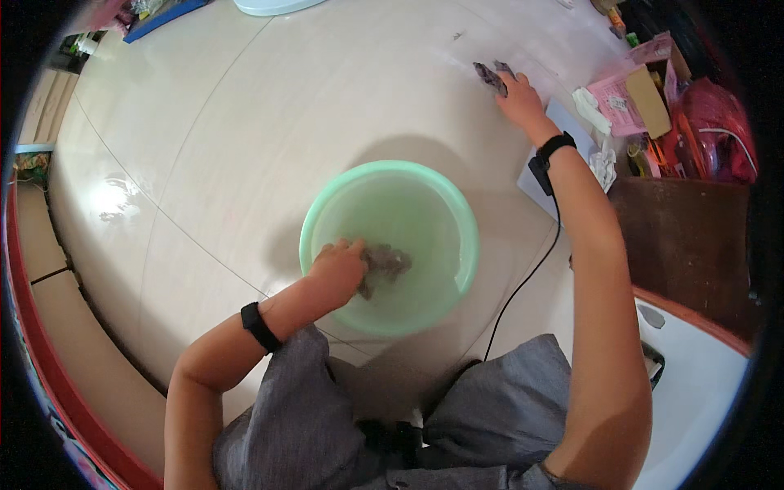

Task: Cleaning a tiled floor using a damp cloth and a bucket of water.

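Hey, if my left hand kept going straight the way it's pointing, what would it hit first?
Probably the wet grey bundle in the light green plastic basin: it lies right at your left hand, perhaps already touching it. Depth in the cloudy water is unclear.

free: floor (245, 106) beyond and left of green basin (384, 166) | blocked right: black cable (538, 265), pink box (618, 107)

A: Hands?
B: Two: one left hand (339, 271), one right hand (520, 100).
A: Basins?
B: Green basin (389, 166), one.
A: Cloths?
B: Grey, two: one basin cloth (390, 261), one cloth held on the right (490, 79).
A: Wristbands?
B: Black, two: left wristband (260, 327), right wristband (559, 143).
A: Cables, boxes?
B: Black cable (559, 220), one; pink box (619, 106), one.
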Available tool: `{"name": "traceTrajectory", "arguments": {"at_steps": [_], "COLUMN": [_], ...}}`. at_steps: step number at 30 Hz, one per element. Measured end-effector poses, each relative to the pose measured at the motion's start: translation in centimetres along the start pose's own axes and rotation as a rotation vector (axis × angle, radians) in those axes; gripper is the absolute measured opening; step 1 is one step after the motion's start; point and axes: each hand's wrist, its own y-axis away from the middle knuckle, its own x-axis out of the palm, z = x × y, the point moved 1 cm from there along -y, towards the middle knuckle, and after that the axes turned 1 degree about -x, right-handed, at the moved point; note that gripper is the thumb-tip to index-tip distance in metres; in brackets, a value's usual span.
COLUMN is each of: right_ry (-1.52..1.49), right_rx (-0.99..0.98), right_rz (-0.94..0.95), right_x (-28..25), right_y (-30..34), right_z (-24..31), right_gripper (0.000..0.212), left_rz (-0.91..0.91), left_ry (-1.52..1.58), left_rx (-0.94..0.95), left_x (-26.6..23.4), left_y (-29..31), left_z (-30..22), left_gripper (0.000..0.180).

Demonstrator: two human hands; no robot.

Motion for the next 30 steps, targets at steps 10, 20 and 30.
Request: {"name": "traceTrajectory", "arguments": {"at_steps": [10,20,30], "right_ry": [-0.249,-0.079,-0.310], "right_rx": [-0.092,-0.365,-0.526], "right_rz": [-0.117,-0.072,0.135], "right_x": [4.1,7.1,4.2], "right_y": [-19.4,-12.8,9.5], "right_z": [-6.1,5.0,5.0], "right_gripper": [0.048,0.038,0.023], "left_rz": [0.011,0.107,0.026], "left_ry": [0.209,0.381,0.338], "left_rx": [0.073,0.129,0.088], "left_x": [-2.0,-1.8,-1.1], "left_y": [-0.1,0.0,-0.2], "left_z": [0.1,0.1,-0.4], "left_gripper": [0.025,0.027,0.026]}}
